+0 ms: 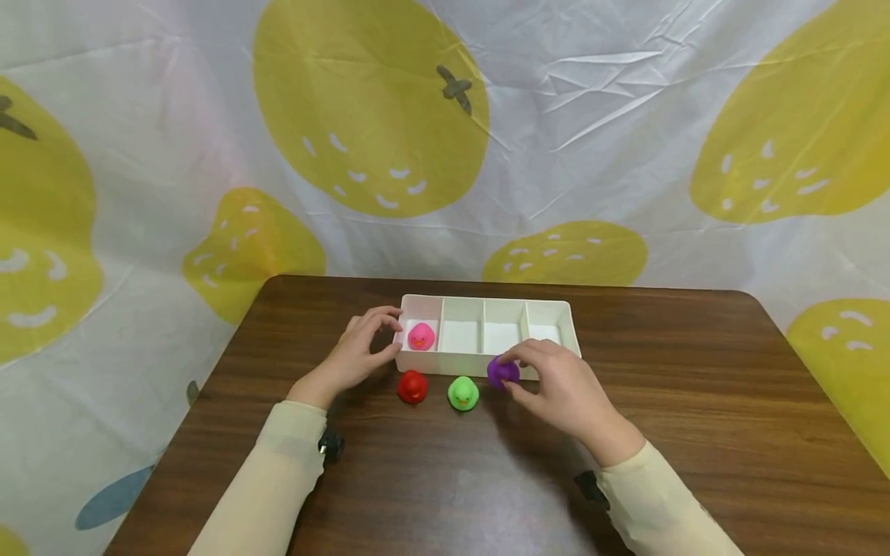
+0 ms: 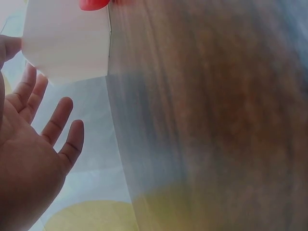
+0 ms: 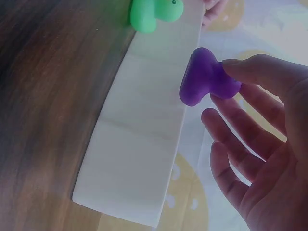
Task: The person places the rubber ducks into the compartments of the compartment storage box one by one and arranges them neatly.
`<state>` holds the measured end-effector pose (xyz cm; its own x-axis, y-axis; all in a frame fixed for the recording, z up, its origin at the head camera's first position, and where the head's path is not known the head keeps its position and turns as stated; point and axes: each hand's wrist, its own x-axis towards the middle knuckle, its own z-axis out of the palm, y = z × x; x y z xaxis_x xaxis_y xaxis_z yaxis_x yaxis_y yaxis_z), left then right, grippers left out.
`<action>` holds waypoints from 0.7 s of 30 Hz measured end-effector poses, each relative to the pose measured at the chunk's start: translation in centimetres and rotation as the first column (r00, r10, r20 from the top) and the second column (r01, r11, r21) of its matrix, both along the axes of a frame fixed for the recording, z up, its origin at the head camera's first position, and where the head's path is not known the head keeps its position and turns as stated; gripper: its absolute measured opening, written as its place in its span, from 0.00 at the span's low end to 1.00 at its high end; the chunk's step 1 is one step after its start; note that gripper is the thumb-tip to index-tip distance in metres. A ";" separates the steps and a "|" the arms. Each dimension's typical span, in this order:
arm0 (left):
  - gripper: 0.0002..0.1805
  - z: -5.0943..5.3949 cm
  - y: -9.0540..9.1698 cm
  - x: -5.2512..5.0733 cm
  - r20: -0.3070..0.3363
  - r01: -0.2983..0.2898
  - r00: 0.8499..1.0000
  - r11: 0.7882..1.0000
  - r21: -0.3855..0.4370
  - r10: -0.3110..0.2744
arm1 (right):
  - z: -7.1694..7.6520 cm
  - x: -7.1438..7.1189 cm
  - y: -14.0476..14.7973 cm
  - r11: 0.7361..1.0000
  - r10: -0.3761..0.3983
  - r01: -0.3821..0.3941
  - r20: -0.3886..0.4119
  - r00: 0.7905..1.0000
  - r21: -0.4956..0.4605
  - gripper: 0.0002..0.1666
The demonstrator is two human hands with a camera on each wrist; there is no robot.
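In the head view, my right hand (image 1: 563, 386) pinches a purple rubber duck (image 1: 502, 372) between thumb and fingers, above the front edge of a white tray (image 1: 424, 363) with four compartments. The right wrist view shows the thumb on the purple duck (image 3: 204, 79), with the other fingers spread below. My left hand (image 1: 354, 351) touches the tray's left end with its fingertips; in the left wrist view the other fingers (image 2: 58, 118) stretch free. A pink duck (image 1: 420, 337) sits in the leftmost compartment.
In front of the tray, a red duck (image 1: 412, 387) and a green duck (image 1: 463, 394) stand on the brown wooden table (image 1: 695, 386). A white cloth (image 1: 591, 139) with yellow fruit prints hangs behind the table.
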<state>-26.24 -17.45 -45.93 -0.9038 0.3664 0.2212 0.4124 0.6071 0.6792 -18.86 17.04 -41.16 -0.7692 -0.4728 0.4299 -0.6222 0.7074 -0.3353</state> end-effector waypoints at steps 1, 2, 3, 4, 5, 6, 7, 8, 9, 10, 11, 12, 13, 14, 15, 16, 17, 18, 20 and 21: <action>0.14 0.0 0.0 0.0 0.001 0.000 1.000 1.000 -0.002 0.000 | 0.1 0.0 0.0 1.000 0.001 -0.001 -0.003 1.000 -0.003 0.16; 0.14 0.0 0.0 0.0 0.002 -0.001 1.000 1.000 -0.003 0.001 | 0.1 0.0 0.0 1.000 0.002 -0.002 -0.007 1.000 -0.008 0.16; 0.14 0.0 0.0 0.0 0.003 -0.001 1.000 1.000 -0.003 0.001 | 0.1 -0.1 0.0 1.000 0.004 -0.004 -0.010 1.000 -0.012 0.16; 0.14 0.0 0.0 0.0 0.003 -0.001 1.000 1.000 -0.003 0.001 | 0.2 -0.1 -0.1 1.000 0.005 -0.005 -0.012 1.000 -0.014 0.16; 0.14 0.0 0.0 0.0 0.002 0.000 1.000 1.000 -0.002 0.000 | 0.2 -0.1 -0.1 1.000 0.007 -0.007 -0.014 1.000 -0.016 0.16; 0.14 0.0 0.0 0.0 0.003 0.000 1.000 1.000 -0.002 0.000 | 0.3 -0.1 -0.1 1.000 0.008 -0.008 -0.016 1.000 -0.017 0.16; 0.14 0.0 0.0 0.0 0.004 0.001 1.000 1.000 -0.002 -0.001 | 0.3 -0.1 -0.1 1.000 0.010 -0.010 -0.016 1.000 -0.018 0.16; 0.14 0.0 0.0 0.0 0.003 0.001 1.000 1.000 -0.003 -0.001 | 0.3 -0.1 -0.1 1.000 0.012 -0.012 -0.019 1.000 -0.018 0.15; 0.14 0.0 0.0 0.0 0.002 0.002 1.000 1.000 -0.005 -0.002 | 0.4 -0.2 -0.1 1.000 0.014 -0.014 -0.021 1.000 -0.018 0.15; 0.14 0.0 0.0 0.0 0.002 0.003 1.000 1.000 -0.008 -0.003 | 0.5 -0.2 -0.1 1.000 0.017 -0.017 -0.024 1.000 -0.019 0.15; 0.14 0.0 0.0 0.1 0.003 0.004 1.000 1.000 -0.008 -0.004 | 0.6 -0.2 -0.1 1.000 0.021 -0.021 -0.028 0.999 -0.021 0.15; 0.14 0.0 0.0 0.1 0.003 0.005 1.000 1.000 -0.009 -0.005 | 0.6 -0.3 -0.2 0.999 0.026 -0.027 -0.032 0.999 -0.024 0.15; 0.14 0.0 0.0 0.1 0.002 0.006 1.000 1.000 -0.008 -0.006 | 0.7 -0.3 -0.2 0.999 0.033 -0.034 -0.037 0.999 -0.028 0.15; 0.14 0.1 0.0 0.1 0.000 0.005 1.000 1.000 -0.007 -0.005 | 0.8 -0.4 -0.2 0.999 0.039 -0.040 -0.043 0.998 -0.031 0.15; 0.14 0.1 0.1 0.2 0.001 0.005 1.000 1.000 -0.004 -0.005 | 0.9 -0.5 -0.2 0.998 0.046 -0.048 -0.046 0.998 -0.036 0.15; 0.14 0.2 0.1 0.2 0.000 0.005 1.000 1.000 -0.002 -0.005 | 1.0 -0.5 -0.3 0.998 0.053 -0.055 -0.049 0.997 -0.040 0.15; 0.14 0.2 0.1 0.2 0.000 0.004 1.000 1.000 0.000 -0.004 | 1.0 -0.6 -0.4 0.997 0.057 -0.059 -0.052 0.997 -0.042 0.15; 0.14 0.2 0.1 0.2 0.001 0.005 1.000 1.000 -0.001 -0.005 | 1.1 -0.6 -0.4 0.997 0.060 -0.062 -0.051 0.997 -0.045 0.15; 0.14 0.3 0.2 0.2 0.005 0.005 1.000 1.000 0.003 -0.005 | 1.2 -0.8 -0.6 0.997 0.063 -0.065 -0.049 0.997 -0.048 0.15; 0.14 0.3 0.2 0.2 0.008 0.006 1.000 1.000 0.004 -0.006 | 1.3 -0.8 -0.7 0.997 0.063 -0.066 -0.047 0.997 -0.050 0.15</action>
<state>-26.05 -17.20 -45.64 -0.9031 0.3715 0.2155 0.4110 0.6021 0.6845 -19.68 16.37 -39.88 -0.7168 -0.4972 0.4888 -0.6814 0.6479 -0.3403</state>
